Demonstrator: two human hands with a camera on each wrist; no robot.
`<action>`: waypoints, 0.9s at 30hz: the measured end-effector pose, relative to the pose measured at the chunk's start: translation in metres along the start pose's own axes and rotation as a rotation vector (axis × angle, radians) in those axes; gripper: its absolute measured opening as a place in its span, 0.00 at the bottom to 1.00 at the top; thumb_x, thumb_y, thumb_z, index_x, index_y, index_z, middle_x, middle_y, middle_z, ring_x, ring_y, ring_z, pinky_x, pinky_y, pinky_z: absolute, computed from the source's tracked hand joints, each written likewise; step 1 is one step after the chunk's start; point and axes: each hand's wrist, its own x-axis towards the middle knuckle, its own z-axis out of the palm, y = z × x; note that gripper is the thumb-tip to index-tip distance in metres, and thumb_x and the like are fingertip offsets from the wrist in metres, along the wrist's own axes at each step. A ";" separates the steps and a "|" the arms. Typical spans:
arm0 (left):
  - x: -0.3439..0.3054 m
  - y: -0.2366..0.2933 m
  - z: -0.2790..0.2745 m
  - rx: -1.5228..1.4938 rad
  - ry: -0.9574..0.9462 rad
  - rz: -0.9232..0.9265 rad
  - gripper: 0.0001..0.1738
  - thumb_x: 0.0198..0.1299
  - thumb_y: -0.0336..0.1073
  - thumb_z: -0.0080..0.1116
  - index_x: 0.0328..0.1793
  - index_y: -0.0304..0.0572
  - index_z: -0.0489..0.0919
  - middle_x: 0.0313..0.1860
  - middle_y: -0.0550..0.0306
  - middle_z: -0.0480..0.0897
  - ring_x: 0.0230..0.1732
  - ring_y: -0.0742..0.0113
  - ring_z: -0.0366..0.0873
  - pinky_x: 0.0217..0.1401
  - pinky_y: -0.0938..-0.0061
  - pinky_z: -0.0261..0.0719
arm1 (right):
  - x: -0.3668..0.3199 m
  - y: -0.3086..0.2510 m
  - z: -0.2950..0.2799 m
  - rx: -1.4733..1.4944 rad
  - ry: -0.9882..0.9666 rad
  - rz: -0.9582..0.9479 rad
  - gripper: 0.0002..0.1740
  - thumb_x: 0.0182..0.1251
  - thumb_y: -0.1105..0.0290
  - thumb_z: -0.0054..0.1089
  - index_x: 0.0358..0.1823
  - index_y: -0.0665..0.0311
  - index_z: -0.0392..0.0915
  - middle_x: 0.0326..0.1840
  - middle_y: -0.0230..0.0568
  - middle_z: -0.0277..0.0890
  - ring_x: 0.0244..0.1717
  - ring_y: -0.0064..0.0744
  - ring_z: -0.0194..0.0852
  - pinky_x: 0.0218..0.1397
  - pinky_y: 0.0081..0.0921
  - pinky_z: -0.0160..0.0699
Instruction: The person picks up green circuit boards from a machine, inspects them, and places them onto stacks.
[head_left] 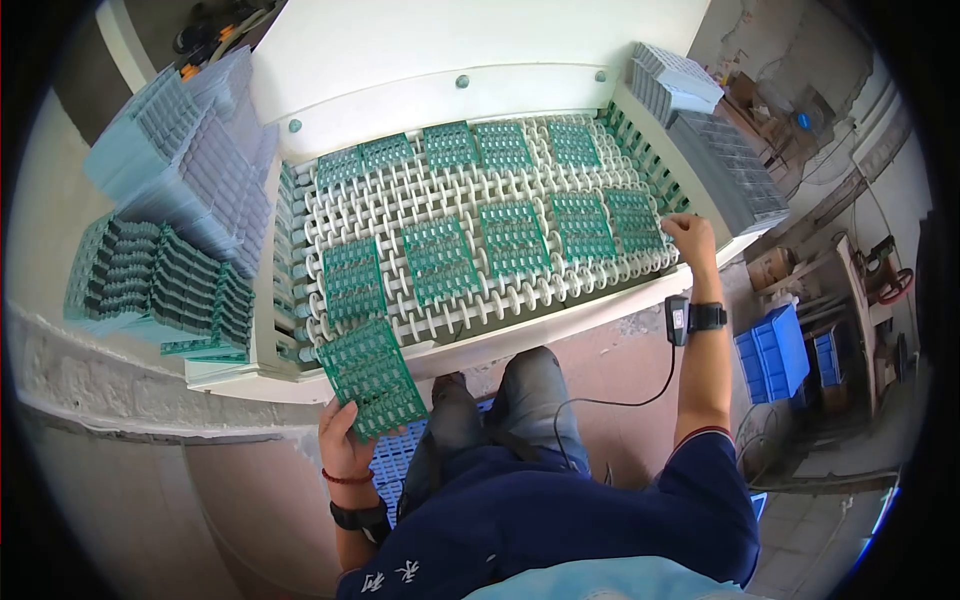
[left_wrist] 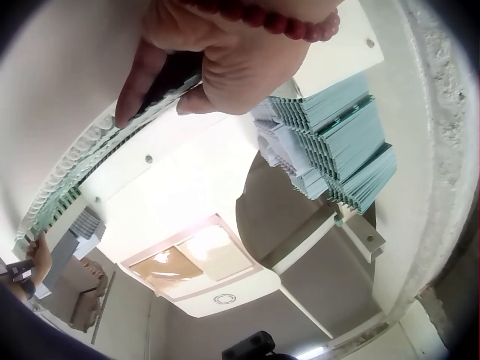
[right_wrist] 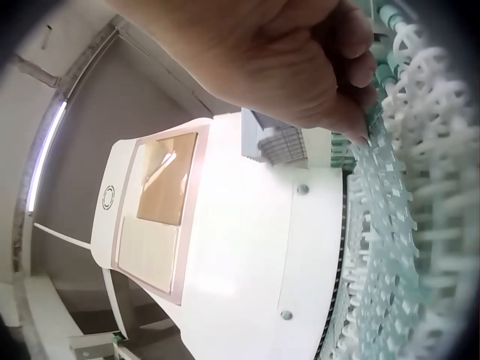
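Note:
My left hand grips the lower left edge of a green circuit panel, held tilted in front of the machine's near edge. At the right end of the white roller conveyor, my right hand pinches the edge of a green panel lying on the rollers. The right wrist view shows the fingertips of that hand at the panel's edge. In the left wrist view, thumb and fingers of the left hand hold a panel seen edge-on.
More green panels lie in two rows on the rollers. Stacked green panels and grey trays stand at the left. Grey stacks rest on the machine's right side. A blue bin is at the right, and a cable hangs near my right arm.

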 end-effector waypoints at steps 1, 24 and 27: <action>-0.001 0.002 0.003 -0.066 -0.090 -0.031 0.22 0.59 0.30 0.45 0.58 0.22 0.65 0.48 0.38 0.76 0.40 0.48 0.80 0.38 0.58 0.81 | -0.011 -0.013 0.002 0.109 -0.004 -0.042 0.14 0.51 0.63 0.66 0.33 0.68 0.82 0.23 0.42 0.79 0.26 0.25 0.76 0.33 0.24 0.72; 0.017 -0.027 0.001 0.079 -0.142 -0.099 0.18 0.66 0.30 0.42 0.59 0.24 0.67 0.50 0.44 0.77 0.47 0.59 0.79 0.46 0.64 0.82 | -0.221 -0.189 0.115 1.037 -1.159 0.143 0.10 0.62 0.67 0.60 0.33 0.69 0.79 0.21 0.32 0.76 0.17 0.17 0.74 0.18 0.13 0.72; 0.019 -0.024 0.003 0.100 -0.103 -0.090 0.18 0.66 0.30 0.43 0.58 0.24 0.68 0.50 0.44 0.78 0.46 0.59 0.79 0.44 0.64 0.82 | -0.225 -0.186 0.116 0.985 -1.164 0.166 0.10 0.63 0.67 0.60 0.33 0.68 0.79 0.21 0.33 0.76 0.18 0.17 0.74 0.19 0.13 0.72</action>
